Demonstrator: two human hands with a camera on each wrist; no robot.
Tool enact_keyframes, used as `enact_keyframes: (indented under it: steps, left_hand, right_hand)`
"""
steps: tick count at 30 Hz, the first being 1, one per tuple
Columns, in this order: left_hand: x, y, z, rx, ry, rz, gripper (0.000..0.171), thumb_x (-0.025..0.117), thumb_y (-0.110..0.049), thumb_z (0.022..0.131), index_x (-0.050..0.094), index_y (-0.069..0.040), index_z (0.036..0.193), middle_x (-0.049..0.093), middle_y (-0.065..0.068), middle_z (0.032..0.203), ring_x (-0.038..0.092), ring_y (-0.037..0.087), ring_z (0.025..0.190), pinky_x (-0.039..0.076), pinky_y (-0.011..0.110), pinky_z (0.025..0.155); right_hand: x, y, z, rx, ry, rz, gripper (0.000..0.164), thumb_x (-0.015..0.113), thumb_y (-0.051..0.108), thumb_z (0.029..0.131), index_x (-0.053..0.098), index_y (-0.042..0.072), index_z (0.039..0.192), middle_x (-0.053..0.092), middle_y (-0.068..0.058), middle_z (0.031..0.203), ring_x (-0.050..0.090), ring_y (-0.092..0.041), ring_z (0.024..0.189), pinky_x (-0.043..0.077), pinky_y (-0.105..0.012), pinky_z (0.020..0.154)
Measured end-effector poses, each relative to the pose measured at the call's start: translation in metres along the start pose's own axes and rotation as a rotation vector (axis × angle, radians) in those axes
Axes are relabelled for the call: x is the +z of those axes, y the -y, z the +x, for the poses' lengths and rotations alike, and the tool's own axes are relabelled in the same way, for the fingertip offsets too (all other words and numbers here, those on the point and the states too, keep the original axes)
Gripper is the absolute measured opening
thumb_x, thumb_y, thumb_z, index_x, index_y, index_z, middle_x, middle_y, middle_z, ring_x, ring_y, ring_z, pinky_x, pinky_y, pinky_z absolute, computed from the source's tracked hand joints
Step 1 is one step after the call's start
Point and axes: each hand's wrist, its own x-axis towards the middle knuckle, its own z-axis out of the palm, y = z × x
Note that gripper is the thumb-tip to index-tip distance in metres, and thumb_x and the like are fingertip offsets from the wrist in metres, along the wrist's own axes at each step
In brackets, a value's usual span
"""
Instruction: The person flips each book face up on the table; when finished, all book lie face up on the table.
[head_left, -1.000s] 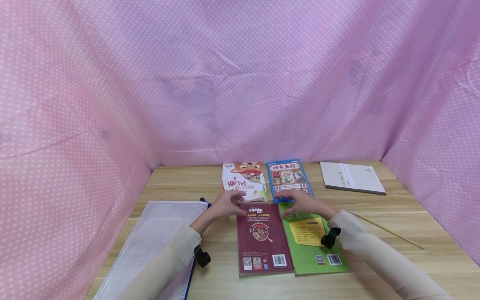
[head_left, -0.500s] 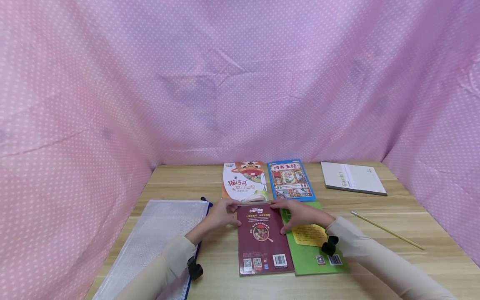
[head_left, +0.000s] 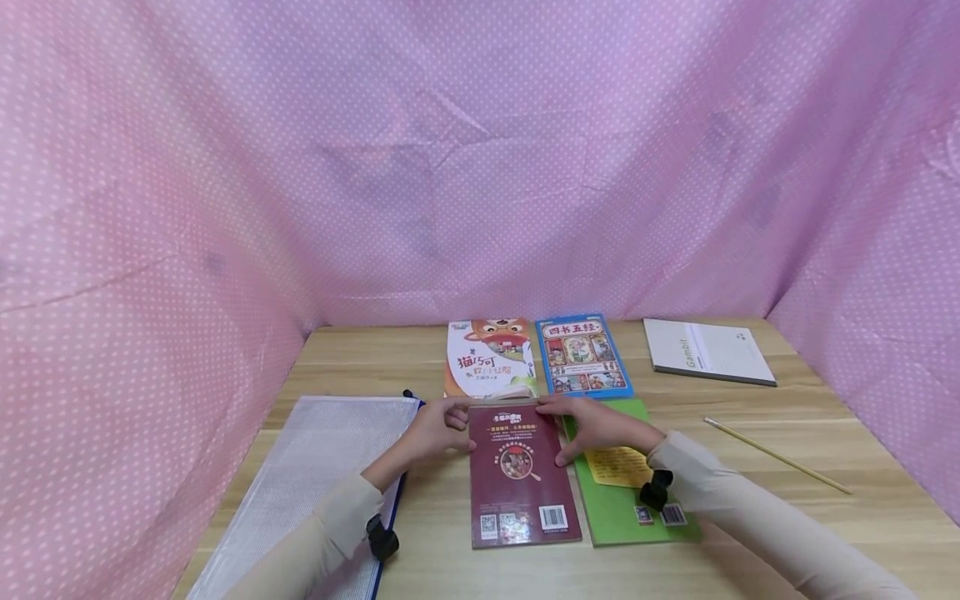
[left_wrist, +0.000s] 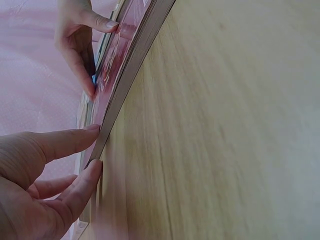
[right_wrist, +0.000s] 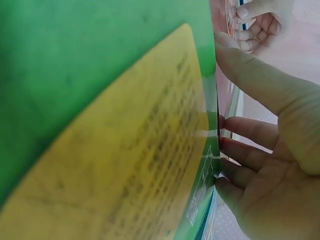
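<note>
Head view: maroon book [head_left: 523, 475] on the near-middle part of a wood-grain table [head_left: 435, 533], back cover upward, with a magnifying-glass picture and a barcode. Left hand [head_left: 438, 429] at the far left corner, digits bent about it; right hand [head_left: 603, 429] at the far right corner, thumb by the right long edge, fingertips at the far edge. Hands apart across the width of the cover, each clamped on the maroon book. Just to the right, green book [head_left: 633, 508] with a yellow text panel, partly covered by the right hand; toward the near end, a narrow gap between the two books. Beyond, side by side, picture book [head_left: 491, 358] with an orange cartoon animal in glasses and blue-bordered book [head_left: 583, 354] with illustrated panels. Farther right, pale "Gambit" notebook [head_left: 708, 350]; nearer, pencil [head_left: 776, 454] lying aslant. At left, mesh pouch [head_left: 307, 492] with dark-blue trim, partly overlapped by the left sleeve [head_left: 322, 533]. Behind, pink dotted cloth [head_left: 480, 167].

Left wrist view: maroon book seen along its page edge. Note the pinch of the left hand, one digit on the cover, another just below. Right hand farther along, thumb on the cover. Underside contact with the table: impossible to tell.

Right wrist view: green book large in the foreground, blurred; right hand beside its edge, some fingertips hidden; left hand small, beyond, fingers bent.
</note>
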Motion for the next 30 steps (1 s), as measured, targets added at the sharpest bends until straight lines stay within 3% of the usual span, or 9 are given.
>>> enact_keyframes:
  steps: [8,17,25,30]
  left_hand:
    - [-0.001,-0.001,-0.006,-0.031,0.022,0.022,0.071,0.090,-0.003,0.072,0.061,0.000,0.137,0.070,0.006,0.105,0.065,0.015,0.094,0.058,0.031,0.086]
    - [0.001,-0.001,-0.021,-0.015,0.072,0.000,0.071,0.089,-0.003,0.073,0.060,0.005,0.136,0.069,0.008,0.104,0.065,0.016,0.093,0.059,0.027,0.082]
    - [0.002,-0.004,-0.032,-0.028,0.114,-0.035,0.075,0.089,-0.003,0.074,0.055,0.008,0.140,0.069,0.008,0.103,0.065,0.017,0.092,0.059,0.027,0.080]
    - [0.003,0.001,-0.034,-0.026,0.107,-0.035,0.074,0.089,-0.003,0.073,0.056,0.008,0.139,0.070,0.006,0.102,0.065,0.016,0.091,0.059,0.024,0.077]
  right_hand:
    - [-0.003,-0.001,-0.003,0.002,0.008,0.001,0.089,0.092,0.028,0.075,0.050,0.002,0.148,0.045,-0.020,0.156,0.035,-0.046,0.148,0.034,-0.064,0.117]
    - [-0.004,0.002,-0.005,-0.001,-0.005,-0.012,0.091,0.092,0.027,0.075,0.048,0.002,0.150,0.046,-0.021,0.155,0.038,-0.047,0.145,0.038,-0.064,0.115]
    - [0.001,0.005,-0.006,0.025,-0.047,-0.020,0.082,0.092,0.026,0.074,0.055,0.003,0.144,0.058,-0.015,0.145,0.052,-0.037,0.134,0.046,-0.057,0.111]
    - [0.004,0.004,-0.003,0.001,-0.053,-0.038,0.080,0.090,0.027,0.076,0.056,0.000,0.143,0.055,-0.017,0.149,0.050,-0.040,0.138,0.046,-0.057,0.111]
